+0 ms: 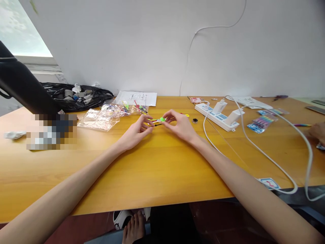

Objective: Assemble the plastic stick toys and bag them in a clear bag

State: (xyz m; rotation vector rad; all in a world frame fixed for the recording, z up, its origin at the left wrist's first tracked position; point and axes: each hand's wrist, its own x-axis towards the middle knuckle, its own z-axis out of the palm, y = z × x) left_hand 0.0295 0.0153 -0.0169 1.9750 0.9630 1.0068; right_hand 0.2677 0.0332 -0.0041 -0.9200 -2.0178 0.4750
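Observation:
Over the middle of the table, my right hand (179,125) pinches a small bright-green plastic piece (162,119) between thumb and fingertips. My left hand (137,133) faces it from the left, its fingers curved and a gap showing between thumb and fingers. Thin white, yellow and black parts (157,124) lie between the two hands, close to the left fingertips; their kind is too small to make out. A yellow piece (187,115) shows just behind my right hand. To the right of that sits a small dark round thing (195,120).
Clear plastic bags (101,117) with colourful small parts lie left of my hands, near a black bag (86,98) and paper sheets (137,98). A white power strip (215,117) with cables stands right. Another person's hand (318,132) is at the far right.

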